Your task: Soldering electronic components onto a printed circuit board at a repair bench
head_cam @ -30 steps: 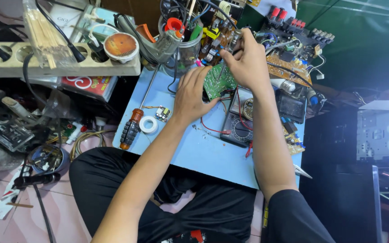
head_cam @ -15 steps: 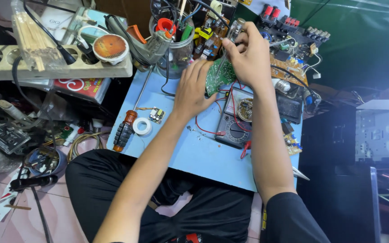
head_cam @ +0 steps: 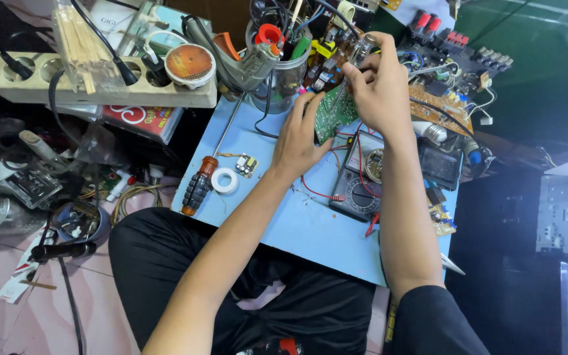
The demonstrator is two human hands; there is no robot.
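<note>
My left hand (head_cam: 301, 133) and my right hand (head_cam: 381, 87) both hold a small green circuit board (head_cam: 334, 112) above a light blue work board (head_cam: 297, 223). The left hand grips its lower left edge. The fingers of the right hand close on its upper part, where a silvery cylindrical component (head_cam: 363, 47) stands up. Under the hands lies a dark multimeter (head_cam: 357, 186) with red leads.
A screwdriver with an orange-black handle (head_cam: 200, 185), a white tape ring (head_cam: 224, 180) and a tiny board (head_cam: 245, 164) lie at left. A clear tool cup (head_cam: 283, 73), a power strip (head_cam: 100, 85), a round tin (head_cam: 190, 64) and larger circuit boards (head_cam: 448, 79) crowd the far side. Clutter covers the floor at left.
Both hands keep the green board and have hardly shifted; the view has drifted slightly, so the bench appears a little lower in the picture.
</note>
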